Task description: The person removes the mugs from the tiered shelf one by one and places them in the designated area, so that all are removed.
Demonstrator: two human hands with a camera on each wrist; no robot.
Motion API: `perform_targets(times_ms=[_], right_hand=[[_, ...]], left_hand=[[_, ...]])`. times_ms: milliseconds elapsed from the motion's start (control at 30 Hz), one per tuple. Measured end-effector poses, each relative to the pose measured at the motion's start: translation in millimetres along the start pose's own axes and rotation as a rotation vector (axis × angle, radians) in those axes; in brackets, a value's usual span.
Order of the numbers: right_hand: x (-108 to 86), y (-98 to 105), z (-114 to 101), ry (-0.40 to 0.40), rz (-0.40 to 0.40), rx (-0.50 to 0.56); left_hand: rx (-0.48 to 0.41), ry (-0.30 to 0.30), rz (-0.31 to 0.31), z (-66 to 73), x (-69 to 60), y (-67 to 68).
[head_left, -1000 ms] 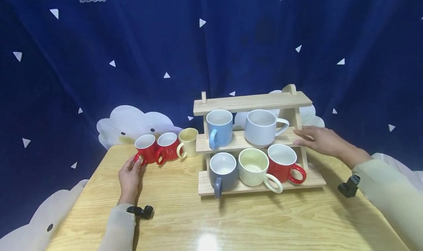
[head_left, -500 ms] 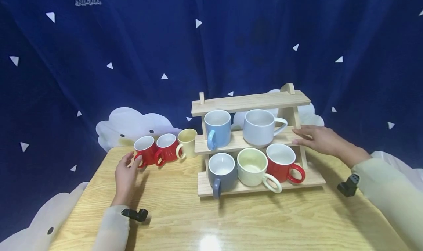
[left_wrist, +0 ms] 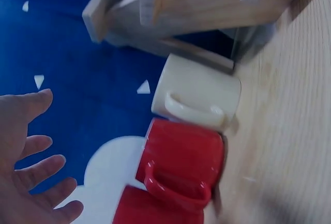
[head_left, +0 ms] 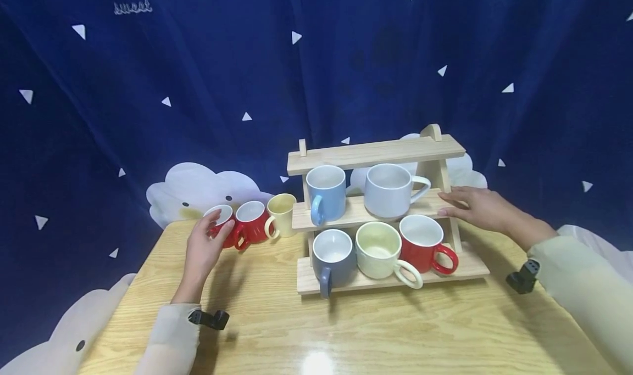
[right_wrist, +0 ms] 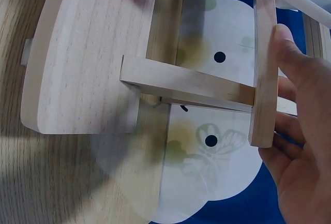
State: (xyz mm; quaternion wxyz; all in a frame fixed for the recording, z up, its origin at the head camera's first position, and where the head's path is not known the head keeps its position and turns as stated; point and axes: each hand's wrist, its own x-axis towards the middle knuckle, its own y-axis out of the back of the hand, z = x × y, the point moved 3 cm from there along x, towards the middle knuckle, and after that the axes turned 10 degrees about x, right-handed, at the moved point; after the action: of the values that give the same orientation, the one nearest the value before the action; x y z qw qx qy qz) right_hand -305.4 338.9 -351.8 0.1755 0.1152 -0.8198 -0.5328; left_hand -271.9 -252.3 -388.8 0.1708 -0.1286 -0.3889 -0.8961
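Observation:
My left hand (head_left: 204,251) hovers with spread, bent fingers in front of the leftmost red mug (head_left: 229,242), partly covering it; the left wrist view shows this hand (left_wrist: 33,162) holding nothing, apart from the mugs. Beside that mug stand another red mug (head_left: 255,230) and a pale yellow mug (head_left: 284,222). My right hand (head_left: 482,210) grips the right end of the wooden rack's middle shelf (head_left: 356,212). In the right wrist view the thumb of the hand (right_wrist: 307,115) lies on the shelf's end (right_wrist: 265,87), with fingers behind it.
On the middle shelf are a light blue mug (head_left: 333,201) and a white mug (head_left: 386,199). The bottom shelf (head_left: 465,268) holds a grey-blue mug (head_left: 342,269), a pale green mug (head_left: 375,261) and a red mug (head_left: 414,254). A blue curtain (head_left: 222,78) hangs behind the table (head_left: 277,320).
My left hand has come away from the leftmost red mug's handle, drawn back, then moved right and up, its fingers more spread. My right hand keeps its place on the shelf.

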Motion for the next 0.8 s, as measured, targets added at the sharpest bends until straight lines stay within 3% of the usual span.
perform_targets(times_ms=[333, 533, 800], right_hand=[[-1.6, 1.9, -2.8, 0.002, 0.002, 0.001], [-2.7, 0.1, -0.7, 0.005, 0.008, 0.003], [-2.3, 1.3, -0.8, -0.012, -0.008, -0.005]], left_hand=[[-0.141, -0.083, -0.078, 42.1, -6.3, -4.9], [-0.092, -0.155, -0.105, 69.3, -6.4, -12.3], [-0.013, -0.235, -0.153, 95.7, -7.2, -24.4]])
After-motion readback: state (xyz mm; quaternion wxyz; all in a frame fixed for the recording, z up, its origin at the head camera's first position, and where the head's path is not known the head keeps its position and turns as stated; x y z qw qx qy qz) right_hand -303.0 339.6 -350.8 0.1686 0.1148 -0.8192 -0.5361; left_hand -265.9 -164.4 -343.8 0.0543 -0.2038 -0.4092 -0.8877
